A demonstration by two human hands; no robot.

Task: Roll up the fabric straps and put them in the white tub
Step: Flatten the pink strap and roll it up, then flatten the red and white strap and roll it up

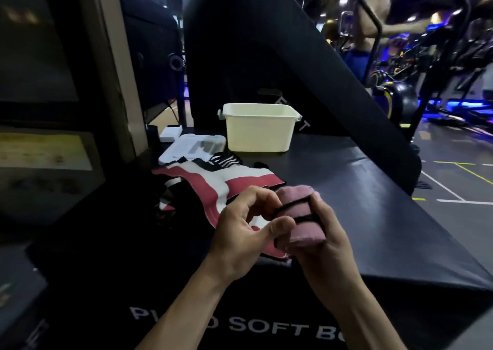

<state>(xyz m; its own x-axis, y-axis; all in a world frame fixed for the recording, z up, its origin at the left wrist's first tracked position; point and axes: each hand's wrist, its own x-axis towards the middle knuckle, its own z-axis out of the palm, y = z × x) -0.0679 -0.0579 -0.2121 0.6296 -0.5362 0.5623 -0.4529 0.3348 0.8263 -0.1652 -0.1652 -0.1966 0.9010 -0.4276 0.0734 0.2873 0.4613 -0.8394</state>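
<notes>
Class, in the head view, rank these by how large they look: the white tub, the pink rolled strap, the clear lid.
1. white tub
2. clear lid
3. pink rolled strap

Lid and strap look close; the strap's nearness inflates it.

Low and centre, a black padded box (346, 189) with white lettering on its front face; behind it, at upper centre, a tall black slanted pad (266, 56). Left of centre on the box top, a flat clear lid (194, 146) and, just beyond it, a small white box (170, 133). At upper right, a shirtless person (373, 16) among blurred gym machines (394, 96) under blue light, with white and yellow floor lines (453, 184) at the right edge.
</notes>
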